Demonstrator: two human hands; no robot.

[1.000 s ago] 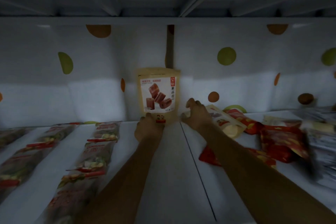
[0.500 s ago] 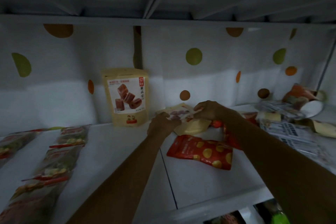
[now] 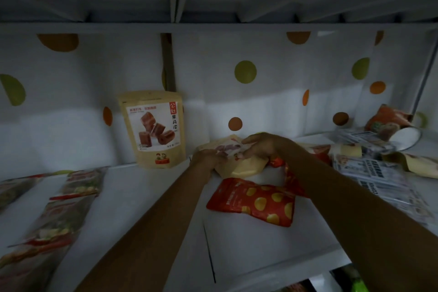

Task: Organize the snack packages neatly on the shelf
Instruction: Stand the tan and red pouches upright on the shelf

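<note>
- Placement of the upright tan paper pouch point(image 3: 151, 130) looks done; both hands have left it.
- Left hand point(image 3: 206, 157) and right hand point(image 3: 260, 146) now pinch a second tan pouch point(image 3: 241, 166) lying just right of it.
- Standing it alongside seems next.

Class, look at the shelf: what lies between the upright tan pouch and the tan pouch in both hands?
Head view: right of the upright tan pouch a narrow strip of bare white shelf, then the left hand gripping the second tan pouch.
</note>
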